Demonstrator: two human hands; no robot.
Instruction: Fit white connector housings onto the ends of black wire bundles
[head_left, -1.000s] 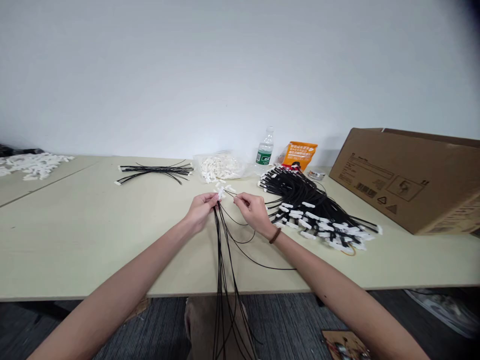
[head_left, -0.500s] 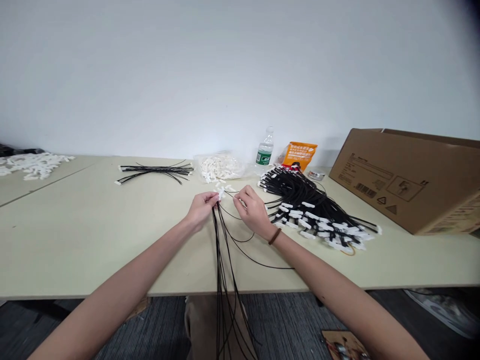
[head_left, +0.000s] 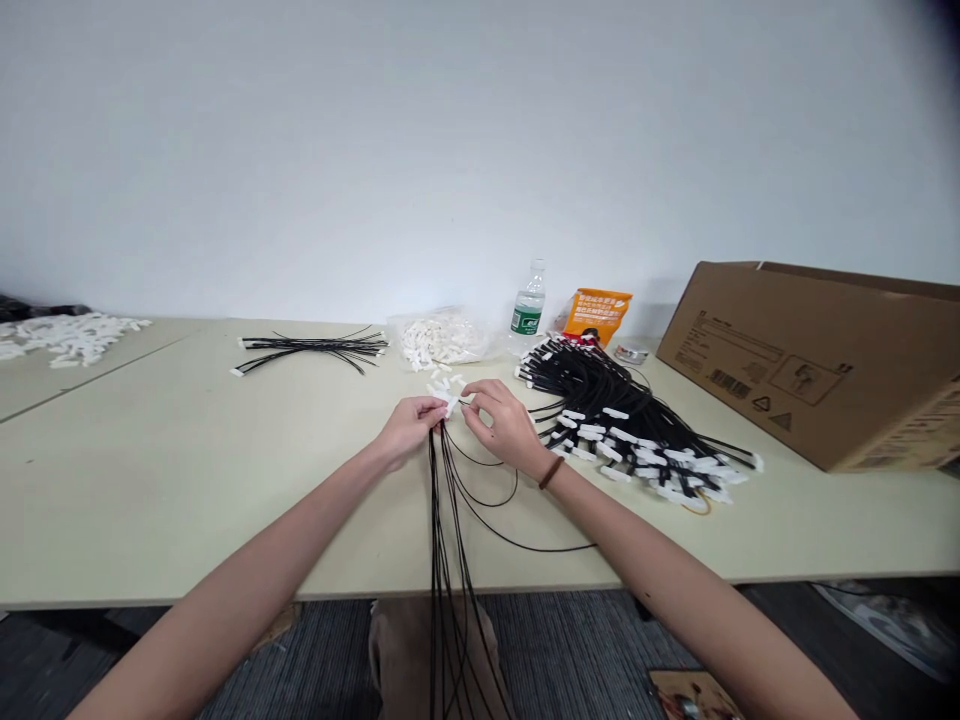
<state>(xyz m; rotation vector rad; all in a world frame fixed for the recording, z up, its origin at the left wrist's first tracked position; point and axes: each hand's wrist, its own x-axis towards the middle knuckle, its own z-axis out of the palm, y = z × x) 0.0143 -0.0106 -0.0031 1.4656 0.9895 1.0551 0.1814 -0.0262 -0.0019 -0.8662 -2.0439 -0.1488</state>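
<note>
Pinched in my left hand (head_left: pixel 411 428) is a white plastic connector (head_left: pixel 450 402), held above the middle of the table. Several thin black wires (head_left: pixel 435 510) run down from it over the table's front edge to my lap. My right hand (head_left: pixel 501 420), closed at the fingertips, grips the end of one black wire (head_left: pixel 466 403) just right of the connector. Some wires loop out to the right beneath my right wrist. A few loose white connectors (head_left: pixel 442 382) lie right behind my left fingertips.
Behind are a bag of white connectors (head_left: pixel 439 338), a black wire bundle (head_left: pixel 315 346), a water bottle (head_left: pixel 528 305) and an orange packet (head_left: pixel 598 313). A large pile of black harnesses (head_left: pixel 600 390) lies right, before a cardboard box (head_left: pixel 795 360). More white connectors (head_left: pixel 75 337) sit far left.
The wire end in my right fingers has come closer to the connector. My left hand has shifted slightly right and down in view, with the connector still in it.
</note>
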